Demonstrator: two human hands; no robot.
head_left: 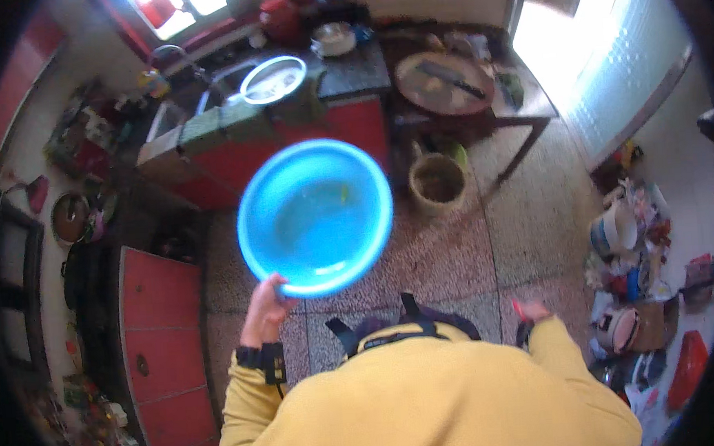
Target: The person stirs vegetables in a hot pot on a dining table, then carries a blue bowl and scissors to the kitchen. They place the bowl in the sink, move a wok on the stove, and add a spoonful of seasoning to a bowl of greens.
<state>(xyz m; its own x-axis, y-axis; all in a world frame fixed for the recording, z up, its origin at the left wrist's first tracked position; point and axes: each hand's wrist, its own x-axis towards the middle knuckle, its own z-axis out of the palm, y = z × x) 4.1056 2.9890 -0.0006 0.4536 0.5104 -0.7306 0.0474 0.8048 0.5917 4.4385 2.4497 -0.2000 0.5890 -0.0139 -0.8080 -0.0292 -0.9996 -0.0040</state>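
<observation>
My left hand [266, 309] grips the near-left rim of a round blue basin [254, 250], holding it out over the floor in front of me. A shallow layer of what looks like water lies in it, with a small yellow-green bit floating there. My right hand [532, 310] hangs apart at my right side, away from the basin. It is small and blurred, so its fingers cannot be made out. Both arms wear yellow sleeves, and a dark band wraps my left wrist.
Ahead is a counter with a sink [169, 120] and a pale round basin [275, 81]. Right of it, a table bears a round cutting board [414, 84] with a cleaver [453, 80]. A bucket [439, 184] stands on the floor. Red cabinets [161, 292] flank my left; clutter lines the right wall.
</observation>
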